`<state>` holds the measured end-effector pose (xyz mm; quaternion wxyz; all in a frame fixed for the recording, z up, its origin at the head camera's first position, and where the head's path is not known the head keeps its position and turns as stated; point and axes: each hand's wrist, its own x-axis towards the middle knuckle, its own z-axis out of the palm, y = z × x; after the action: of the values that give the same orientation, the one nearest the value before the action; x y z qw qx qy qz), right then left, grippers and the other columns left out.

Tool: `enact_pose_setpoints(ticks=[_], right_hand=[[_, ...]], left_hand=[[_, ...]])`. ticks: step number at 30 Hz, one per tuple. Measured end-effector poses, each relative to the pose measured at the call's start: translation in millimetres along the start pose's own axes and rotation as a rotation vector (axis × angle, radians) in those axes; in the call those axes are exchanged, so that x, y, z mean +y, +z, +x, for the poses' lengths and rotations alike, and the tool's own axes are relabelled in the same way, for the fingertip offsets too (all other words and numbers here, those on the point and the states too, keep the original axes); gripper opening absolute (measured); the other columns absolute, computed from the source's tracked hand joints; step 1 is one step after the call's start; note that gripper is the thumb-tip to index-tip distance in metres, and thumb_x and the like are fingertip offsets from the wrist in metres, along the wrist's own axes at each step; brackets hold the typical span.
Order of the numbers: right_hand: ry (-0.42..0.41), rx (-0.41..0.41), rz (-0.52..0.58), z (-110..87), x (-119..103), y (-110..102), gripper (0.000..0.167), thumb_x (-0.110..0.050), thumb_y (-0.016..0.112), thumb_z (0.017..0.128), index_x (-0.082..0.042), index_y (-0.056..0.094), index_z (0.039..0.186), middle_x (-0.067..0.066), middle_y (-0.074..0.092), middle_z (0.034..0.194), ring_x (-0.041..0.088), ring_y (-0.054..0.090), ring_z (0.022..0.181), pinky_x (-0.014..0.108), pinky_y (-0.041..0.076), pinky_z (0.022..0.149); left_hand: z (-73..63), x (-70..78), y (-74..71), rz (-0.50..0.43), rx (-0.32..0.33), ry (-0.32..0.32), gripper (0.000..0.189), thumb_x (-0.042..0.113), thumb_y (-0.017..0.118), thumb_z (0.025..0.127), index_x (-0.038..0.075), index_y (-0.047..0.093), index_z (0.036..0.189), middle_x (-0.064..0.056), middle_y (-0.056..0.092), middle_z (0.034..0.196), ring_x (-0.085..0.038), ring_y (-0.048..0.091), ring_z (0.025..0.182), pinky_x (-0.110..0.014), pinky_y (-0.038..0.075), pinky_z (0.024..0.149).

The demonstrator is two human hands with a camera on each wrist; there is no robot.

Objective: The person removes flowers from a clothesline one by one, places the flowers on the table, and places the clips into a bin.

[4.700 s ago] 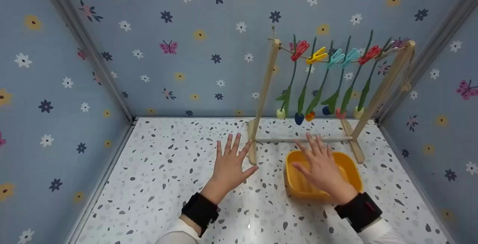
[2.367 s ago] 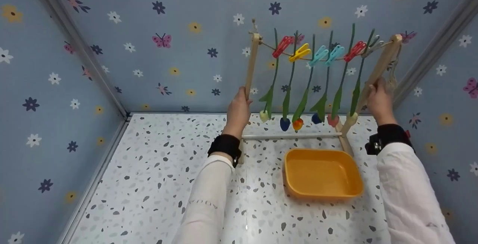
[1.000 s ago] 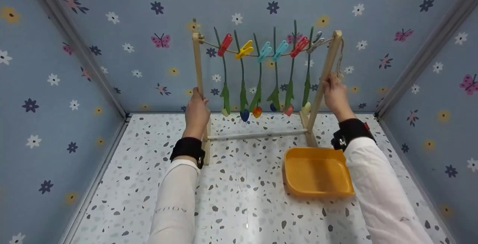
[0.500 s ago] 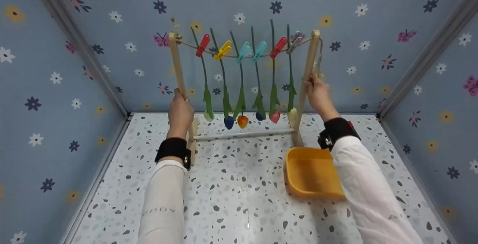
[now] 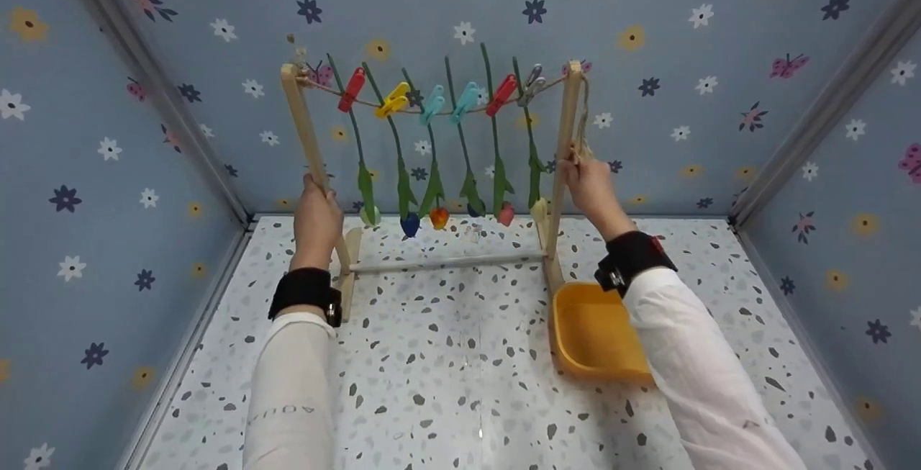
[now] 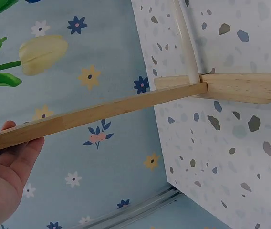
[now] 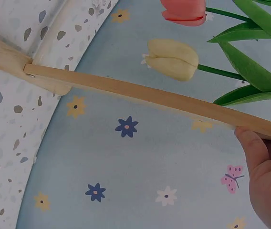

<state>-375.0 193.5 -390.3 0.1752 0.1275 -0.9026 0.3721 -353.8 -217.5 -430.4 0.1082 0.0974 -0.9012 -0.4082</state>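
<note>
Speckled table (image 5: 446, 362) — wooden rack (image 5: 446, 263) held between left hand (image 5: 316, 225) and right hand (image 5: 594, 189).

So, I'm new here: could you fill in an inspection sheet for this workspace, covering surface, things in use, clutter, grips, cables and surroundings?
Surface: tabletop white, speckled grey.
Job's things: a wooden rack with six tulips hanging blossom-down from its cord, held by pegs in red, yellow, light blue and grey.
Clutter: an orange tub near the rack's right foot, partly hidden by the right sleeve.
Grips: left hand holds the left post; right hand holds the right post.
Cables: nothing seen.
Surroundings: blue walls printed with flowers and butterflies.
</note>
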Motion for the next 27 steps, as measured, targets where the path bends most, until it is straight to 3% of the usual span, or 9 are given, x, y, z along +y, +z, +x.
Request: enact_pose_setpoints(ticks=[6,12,20,27], right_hand=[[-0.003,-0.019,0.026,-10.3,-8.1,3.7,0.028,-0.018,0.047,0.1,0.002,0.056,0.117,0.022,0.063,0.098,0.034,0.064,0.092,0.045,0.052,0.079],[-0.041,-0.024,0.029,-23.4,-12.8,7.4,0.033,-0.021,0.047,0.1,-0.003,0.05,0.128,0.021,0.065,0.104,0.033,0.065,0.096,0.046,0.053,0.083],[-0.053,-0.003,0.032,-41.2,-20.7,11.3,0.034,-0.026,0.049,0.099,-0.004,0.054,0.123,0.017,0.068,0.097,0.03,0.067,0.09,0.043,0.055,0.079],[-0.078,0.016,0.025,-54.0,-23.2,10.9,0.035,-0.027,0.048,0.098,-0.003,0.055,0.122,0.018,0.068,0.095,0.03,0.067,0.087,0.043,0.055,0.078]], left_hand=[[-0.5,-7.1,-10.3,0.021,0.002,-0.007,0.058,0.019,0.03,0.104,0.0,0.001,0.15,-0.027,0.049,0.131,-0.039,0.057,0.108,-0.05,0.049,0.083],[-2.6,-12.9,-16.4,0.039,0.025,0.013,0.055,0.018,0.032,0.103,-0.004,0.008,0.148,-0.027,0.054,0.122,-0.039,0.059,0.102,-0.05,0.05,0.08],[-10.1,-21.5,-23.5,0.031,0.064,0.016,0.052,0.018,0.033,0.103,-0.003,0.014,0.147,-0.026,0.054,0.122,-0.039,0.059,0.104,-0.05,0.05,0.082],[-23.7,-25.9,-27.8,0.053,0.081,0.063,0.055,0.019,0.033,0.103,-0.009,0.013,0.146,-0.031,0.055,0.116,-0.043,0.06,0.096,-0.051,0.05,0.076]])
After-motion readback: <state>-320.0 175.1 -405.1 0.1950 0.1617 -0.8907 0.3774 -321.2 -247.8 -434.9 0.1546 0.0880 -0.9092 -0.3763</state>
